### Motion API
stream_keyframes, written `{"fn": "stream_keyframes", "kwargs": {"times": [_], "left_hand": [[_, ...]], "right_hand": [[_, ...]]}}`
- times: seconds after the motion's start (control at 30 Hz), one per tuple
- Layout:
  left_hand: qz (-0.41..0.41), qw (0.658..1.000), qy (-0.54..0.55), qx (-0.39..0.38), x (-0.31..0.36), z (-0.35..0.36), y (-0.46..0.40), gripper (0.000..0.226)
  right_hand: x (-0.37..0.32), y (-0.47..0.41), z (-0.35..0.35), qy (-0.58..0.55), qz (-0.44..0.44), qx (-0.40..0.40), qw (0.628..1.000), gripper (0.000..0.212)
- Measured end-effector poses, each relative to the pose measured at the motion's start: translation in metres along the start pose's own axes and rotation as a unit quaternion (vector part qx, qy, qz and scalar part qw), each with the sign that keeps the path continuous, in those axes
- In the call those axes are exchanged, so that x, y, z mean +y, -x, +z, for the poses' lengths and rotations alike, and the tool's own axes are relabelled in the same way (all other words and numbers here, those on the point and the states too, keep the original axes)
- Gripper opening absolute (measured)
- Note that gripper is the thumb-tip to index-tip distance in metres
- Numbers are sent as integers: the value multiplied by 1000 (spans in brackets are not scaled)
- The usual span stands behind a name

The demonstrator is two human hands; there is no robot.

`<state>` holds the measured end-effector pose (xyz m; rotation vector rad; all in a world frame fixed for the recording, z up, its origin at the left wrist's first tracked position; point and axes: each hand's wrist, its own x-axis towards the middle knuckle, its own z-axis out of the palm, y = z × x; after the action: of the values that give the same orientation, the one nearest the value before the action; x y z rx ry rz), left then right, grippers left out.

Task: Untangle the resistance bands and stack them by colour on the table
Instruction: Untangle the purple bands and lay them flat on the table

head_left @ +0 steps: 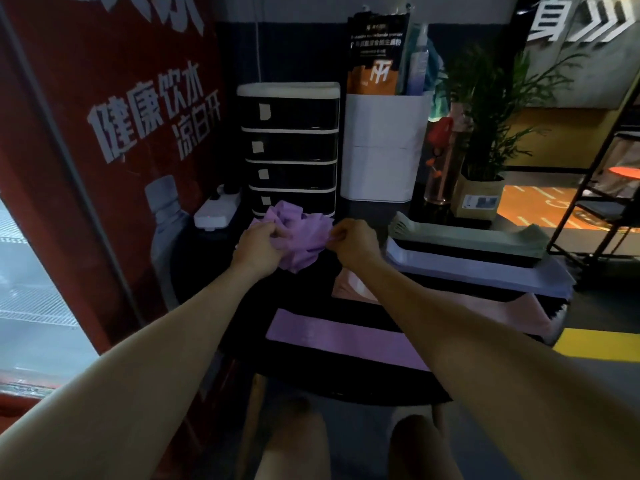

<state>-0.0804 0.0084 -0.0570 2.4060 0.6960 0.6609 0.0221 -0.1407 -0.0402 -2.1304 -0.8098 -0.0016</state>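
A crumpled tangle of purple resistance bands hangs just above the dark table, in front of the drawer unit. My left hand grips its left side and my right hand pinches its right edge. A flat purple band lies near the table's front edge. To the right lie a pink stack, a pale lilac stack and a grey-green stack, each laid out flat side by side.
A black drawer unit and a white box stand at the back of the table. A white power strip lies at the back left. A red vending machine stands to the left, a potted plant at the back right.
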Motion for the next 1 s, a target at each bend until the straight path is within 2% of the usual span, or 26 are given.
{"fn": "stream_keyframes", "kwargs": {"times": [0.13,0.23,0.27,0.33,0.37,0.5,0.67,0.73,0.87,1.0], "left_hand": [[9,1000,14,-7,-10,1,-15,26],[5,1000,17,-11,-16,1,-18,19],[6,1000,15,-11,-17,1,-19,18],[6,1000,19,-15,-18,-1,-20,18],[7,999,24,-21,-18,-2,-20,17],[10,998,56,-36,-17,-10,-26,18],[29,995,95,-31,-3,-34,-36,18],[44,992,113,-17,7,-46,-39,17],[61,984,168,11,33,-71,-41,17],[63,974,215,36,54,-90,-39,25]], "right_hand": [[-8,-23,27,71,-28,-118,990,29],[-8,-29,42,154,-46,-142,977,8],[-7,-30,46,170,-50,-143,974,15],[-9,-32,49,195,-58,-151,967,9],[-11,-34,49,197,-65,-151,966,14],[-24,-50,37,47,-59,-111,991,13],[-54,-67,12,-103,-62,-78,990,3],[-65,-73,0,-111,-74,-76,988,16],[-88,-78,-22,-133,-110,-55,983,13],[-109,-78,-42,-161,-115,-27,980,10]]}}
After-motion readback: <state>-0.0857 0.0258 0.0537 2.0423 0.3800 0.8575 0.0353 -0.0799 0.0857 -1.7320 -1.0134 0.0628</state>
